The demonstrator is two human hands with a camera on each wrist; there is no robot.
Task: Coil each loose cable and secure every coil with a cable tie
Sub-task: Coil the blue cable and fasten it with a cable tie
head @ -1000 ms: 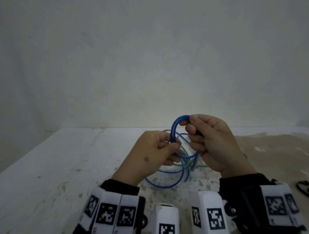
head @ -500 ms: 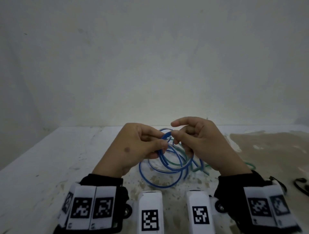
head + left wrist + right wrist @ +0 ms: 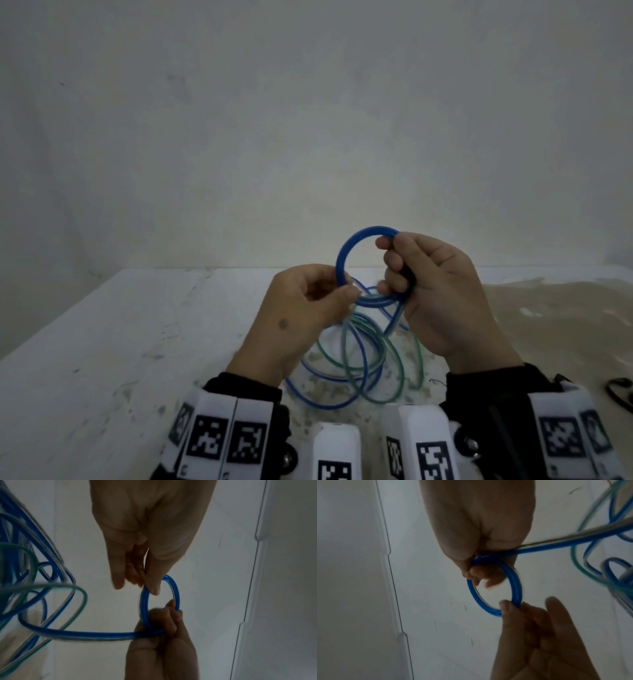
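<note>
White table (image 3: 102, 342), bearing loose blue and green cable loops (image 3: 363, 359). Blue coil (image 3: 346, 253), small and springy, held above the table: right hand (image 3: 442, 291) curled round one side, left hand (image 3: 301, 308) pinching the opposite rim. Light, slick, likely to unwind; best gripped across all turns.

1. White table (image 3: 113, 346) carries the work; surface scuffed, with a tan-brown stain on its right part.
2. Loose loops of blue cable (image 3: 318, 401) and green cable (image 3: 394, 373) lie on it near the front edge.
3. Small black item (image 3: 618, 394) rests at far right; identity unclear.
</note>
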